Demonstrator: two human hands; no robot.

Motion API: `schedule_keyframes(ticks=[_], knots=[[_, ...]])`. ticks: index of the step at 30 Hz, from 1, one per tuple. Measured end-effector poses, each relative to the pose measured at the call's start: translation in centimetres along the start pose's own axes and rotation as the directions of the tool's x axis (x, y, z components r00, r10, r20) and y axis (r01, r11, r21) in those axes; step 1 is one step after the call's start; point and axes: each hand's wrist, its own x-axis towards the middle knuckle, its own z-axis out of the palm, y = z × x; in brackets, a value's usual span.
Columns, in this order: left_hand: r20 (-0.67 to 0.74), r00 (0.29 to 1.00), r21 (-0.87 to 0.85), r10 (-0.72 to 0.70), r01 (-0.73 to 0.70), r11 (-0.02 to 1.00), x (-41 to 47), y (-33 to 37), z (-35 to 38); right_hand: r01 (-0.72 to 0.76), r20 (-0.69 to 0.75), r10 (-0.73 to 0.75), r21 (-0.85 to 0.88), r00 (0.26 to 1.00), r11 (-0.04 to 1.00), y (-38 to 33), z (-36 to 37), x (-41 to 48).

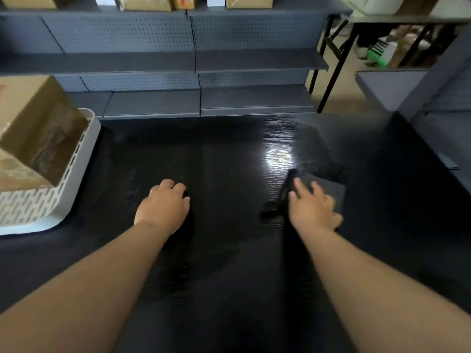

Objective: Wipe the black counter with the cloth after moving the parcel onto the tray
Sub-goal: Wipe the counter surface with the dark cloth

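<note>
The white slotted tray (30,205) stands at the left edge of the black bench (229,138), and the brown cardboard parcel (33,128) sits inside it, tilted, with one lower corner down against the tray's right wall. To the right of the tray, apart from it, the left hand (163,207) rests on the bare bench top; its grip is loose, fingers bent with the tips touching the surface, holding nothing. Farther right of the tray, well apart from it, the right hand (312,207) lies palm down on the dark folded cloth (331,191); its grip is spread, the fingers straight and fanned, pressing the cloth flat on the bench. A dark edge of the cloth sticks out on the side of the hand nearer the tray. A bright glare (277,155) lies on the bench just beyond the cloth. Behind the tray and along the far side of the bench runs grey pegboard shelving (193,62), with cardboard boxes (145,2) on its top shelf.
</note>
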Motion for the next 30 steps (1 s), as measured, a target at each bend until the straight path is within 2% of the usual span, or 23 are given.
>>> schedule_keyframes(ticks=[2,4,5,7,9,11,12,14,16,18,19,21,24,26,28,30], knots=[[-0.014,1.0,0.008,0.022,-0.022,1.0,-0.6,-0.7,-0.1,-0.137,0.049,0.134,0.045,0.99,0.99,-0.1,-0.5,0.3],[-0.026,0.999,0.013,0.043,-0.043,0.999,-1.1,-1.2,0.0,-0.11,0.026,0.109,0.026,0.994,0.994,-2.8,1.4,-2.4],[-0.027,0.999,0.01,0.048,-0.047,0.999,-1.3,-1.4,0.0,-0.034,0.009,0.034,0.002,0.999,0.999,-4.7,2.8,-4.7],[-0.026,0.999,0.008,0.046,-0.046,0.999,-1.7,-1.9,0.0,0.226,0.049,-0.224,-0.031,0.973,0.974,-8.0,5.5,-10.0],[-0.035,0.999,0.006,0.042,-0.042,0.999,-2.1,-2.6,0.0,0.478,0.185,-0.463,-0.044,0.867,0.877,-9.5,7.1,-14.0],[-0.041,0.998,-0.002,0.045,-0.045,0.999,-2.6,-3.1,-0.2,0.582,0.178,-0.565,-0.062,0.806,0.811,-8.6,7.0,-13.6],[-0.044,0.998,-0.007,0.044,-0.044,0.999,-2.9,-3.4,-0.4,0.57,0.119,-0.559,-0.088,0.821,0.817,-7.3,6.6,-12.4],[-0.051,0.998,-0.009,0.042,-0.043,0.999,-3.7,-3.9,-0.7,0.406,-0.001,-0.409,-0.116,0.912,0.906,-4.4,5.0,-9.2],[-0.062,0.997,-0.011,0.052,-0.053,0.999,-4.3,-4.4,-0.7,0.161,-0.001,-0.161,-0.067,0.987,0.985,-2.3,3.0,-6.5],[-0.062,0.996,-0.015,0.058,-0.059,0.998,-4.9,-4.8,-0.7,0.025,0.034,-0.024,-0.029,0.999,0.999,-2.8,2.7,-6.4],[-0.063,0.996,-0.016,0.059,-0.06,0.998,-5.1,-5.0,-0.6,0.025,0.022,-0.024,-0.033,0.999,0.999,-4.0,3.3,-7.4],[-0.062,0.997,-0.012,0.056,-0.056,0.998,-5.3,-5.2,-0.5,0.153,0.002,-0.153,-0.061,0.988,0.986,-6.8,5.5,-11.1],[-0.061,0.997,-0.011,0.054,-0.054,0.998,-5.2,-5.0,-0.3,0.427,0.111,-0.418,-0.074,0.902,0.901,-9.2,8.0,-16.2],[-0.064,0.996,-0.006,0.068,-0.069,0.998,-5.1,-4.5,-0.3,0.493,0.133,-0.481,-0.082,0.867,0.866,-8.6,7.7,-15.2],[-0.063,0.995,0.0,0.083,-0.083,0.997,-5.1,-4.1,-0.4,0.427,0.053,-0.424,-0.1,0.904,0.899,-6.3,6.2,-12.2],[-0.059,0.994,0.006,0.092,-0.092,0.996,-5.2,-3.8,-0.4,0.236,-0.014,-0.238,-0.076,0.971,0.969,-3.1,4.0,-8.2]])
